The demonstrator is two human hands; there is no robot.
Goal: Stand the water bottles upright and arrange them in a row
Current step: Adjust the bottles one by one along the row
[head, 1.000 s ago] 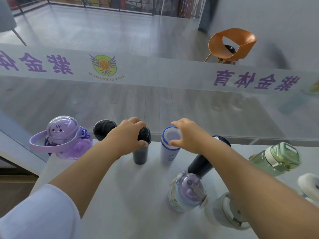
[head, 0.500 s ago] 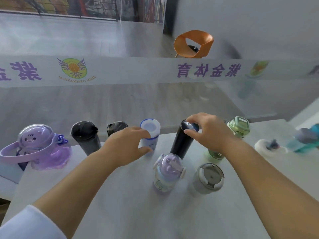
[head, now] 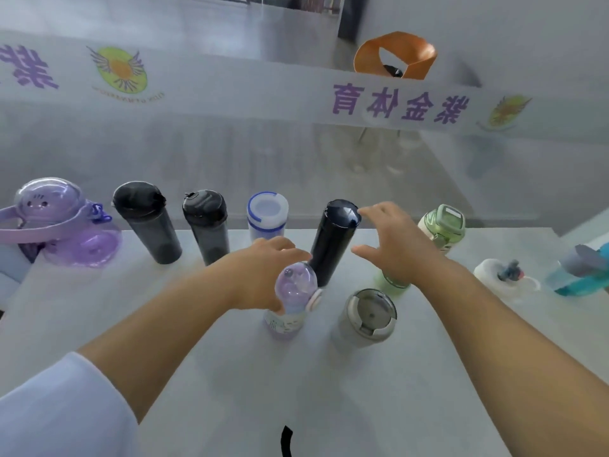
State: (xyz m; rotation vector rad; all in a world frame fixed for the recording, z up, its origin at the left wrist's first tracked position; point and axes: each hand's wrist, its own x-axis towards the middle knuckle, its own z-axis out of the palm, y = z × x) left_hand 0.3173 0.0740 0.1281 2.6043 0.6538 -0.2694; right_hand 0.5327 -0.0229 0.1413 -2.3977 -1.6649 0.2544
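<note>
Along the table's far edge stand a round purple bottle (head: 62, 225), two dark grey bottles (head: 146, 222) (head: 207, 225), a white bottle with a blue ring (head: 267, 211) and a tall black bottle (head: 334, 240). My right hand (head: 392, 245) is open, fingers spread, just right of the black bottle's top. My left hand (head: 260, 272) curls round the far side of a small purple bottle (head: 291, 300) standing nearer me. A grey bottle (head: 369, 315) stands beside it. A green bottle (head: 443, 224) stands behind my right hand.
At the far right, a white bottle (head: 502, 275) and a teal bottle (head: 580, 273) sit on the pale table (head: 230, 374). A glass barrier with purple lettering runs right behind the table. An orange chair (head: 395, 54) is beyond it.
My left hand left the white bottle and came back to the small purple bottle. My right hand let go of the black bottle's top and opened beside it. The view shifted right.
</note>
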